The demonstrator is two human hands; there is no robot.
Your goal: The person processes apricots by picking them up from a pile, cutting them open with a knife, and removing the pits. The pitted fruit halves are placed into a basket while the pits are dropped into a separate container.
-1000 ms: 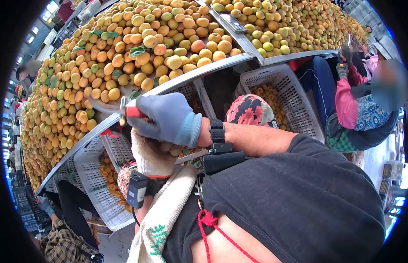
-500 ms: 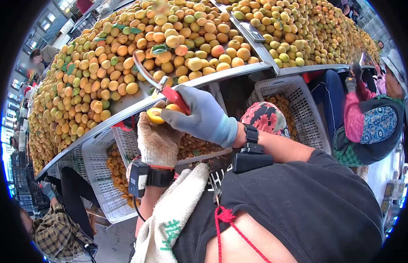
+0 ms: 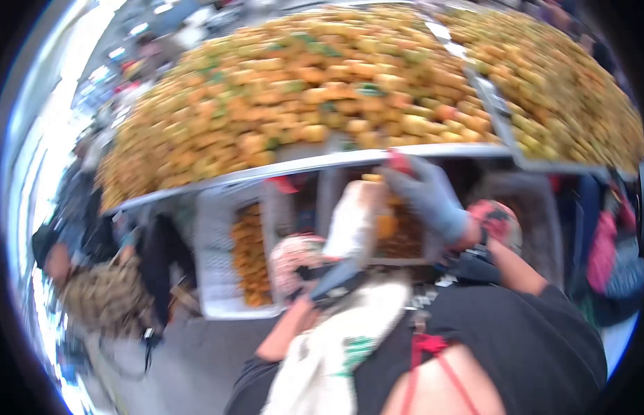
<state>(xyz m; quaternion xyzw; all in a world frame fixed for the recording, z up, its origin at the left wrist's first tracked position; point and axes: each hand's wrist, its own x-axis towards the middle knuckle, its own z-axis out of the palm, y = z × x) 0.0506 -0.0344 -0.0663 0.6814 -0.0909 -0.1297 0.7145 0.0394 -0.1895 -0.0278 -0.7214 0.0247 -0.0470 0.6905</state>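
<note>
Motion smears the head view. My right hand (image 3: 432, 200), in a grey-blue glove, is closed on the red handle of pruning shears (image 3: 399, 162); their blade is lost in the blur. Just left of it, my left hand (image 3: 354, 214), in a whitish, stained glove, has its fingers drawn together around a yellow piece of apricot (image 3: 372, 178). An orange blotch (image 3: 386, 225), probably apricot, shows below and between the hands. Beneath them is a crate with brownish bits (image 3: 405, 242). Whole apricots (image 3: 301, 83) are heaped on the table past the metal edge (image 3: 280, 168).
A white crate (image 3: 214, 270) on the left holds orange apricot pieces (image 3: 251, 259). Another crate (image 3: 543, 221) stands on the right. A person in a checked shirt (image 3: 104, 294) sits at left, another with a pink sleeve (image 3: 602, 252) at right. A metal divider (image 3: 484, 90) splits the heap.
My view has swung left, so table, crates and hands sit farther right and lower in the picture. Both hands stay close together, the right one still around the shears.
</note>
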